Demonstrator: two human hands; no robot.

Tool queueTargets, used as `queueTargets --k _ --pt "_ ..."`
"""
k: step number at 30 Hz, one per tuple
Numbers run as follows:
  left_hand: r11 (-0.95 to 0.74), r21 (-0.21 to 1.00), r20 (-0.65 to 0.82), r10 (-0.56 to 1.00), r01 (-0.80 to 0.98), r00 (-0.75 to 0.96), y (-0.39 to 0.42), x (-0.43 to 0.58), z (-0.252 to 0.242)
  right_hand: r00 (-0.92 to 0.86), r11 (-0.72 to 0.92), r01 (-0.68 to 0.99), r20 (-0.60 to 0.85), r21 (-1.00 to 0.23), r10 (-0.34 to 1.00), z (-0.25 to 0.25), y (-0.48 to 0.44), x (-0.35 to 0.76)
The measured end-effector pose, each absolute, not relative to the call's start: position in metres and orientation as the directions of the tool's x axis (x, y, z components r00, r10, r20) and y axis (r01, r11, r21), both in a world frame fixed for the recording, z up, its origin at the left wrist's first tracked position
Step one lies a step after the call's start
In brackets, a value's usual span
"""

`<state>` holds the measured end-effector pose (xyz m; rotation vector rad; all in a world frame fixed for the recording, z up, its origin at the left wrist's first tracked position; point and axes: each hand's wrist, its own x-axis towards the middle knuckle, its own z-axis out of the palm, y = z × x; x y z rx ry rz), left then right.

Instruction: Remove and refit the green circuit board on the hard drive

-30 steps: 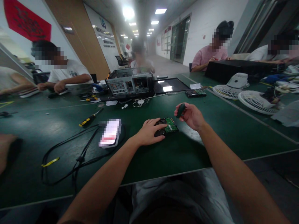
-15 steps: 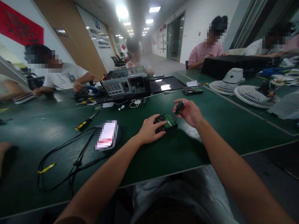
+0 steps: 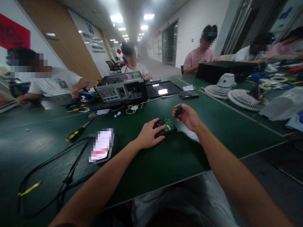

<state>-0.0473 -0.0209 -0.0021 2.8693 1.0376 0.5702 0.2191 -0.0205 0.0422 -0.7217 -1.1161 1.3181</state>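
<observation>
Now, against the last half second, the view has swung rightward and the scene has slid left in frame; the fingers of the right hand (image 3: pixel 189 118) have curled closer around the dark green handle (image 3: pixel 178 111), which keeps its place above the right end of the hard drive (image 3: pixel 170 126). Reads as the same step continuing, not a new one. Right grip: handle pinched between thumb and fingertips, tilted; tip contact cannot be told. The left hand (image 3: pixel 148 135) is spread flat over the drive's left part, apparently steadying it. Drive lies on the green table (image 3: pixel 142 170), near side, between the hands: black casing at left, green circuit board (image 3: pixel 168 122) exposed at right, pale label or chip on it, too small to read.
</observation>
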Motion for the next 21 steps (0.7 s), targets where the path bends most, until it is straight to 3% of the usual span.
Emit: queueTargets --k 12,21 --pt "-0.744 0.256 0.251 0.668 0.617 0.701 -0.033 -0.06 0.003 -0.075 0.159 -0.336 0.195 -0.928 0.978 0.047 -0.024 0.21" --pt "-0.78 0.258 0.247 0.623 0.57 0.742 -0.03 -0.065 0.007 -0.048 0.193 -0.318 0.219 -0.928 0.975 0.045 -0.025 0.208"
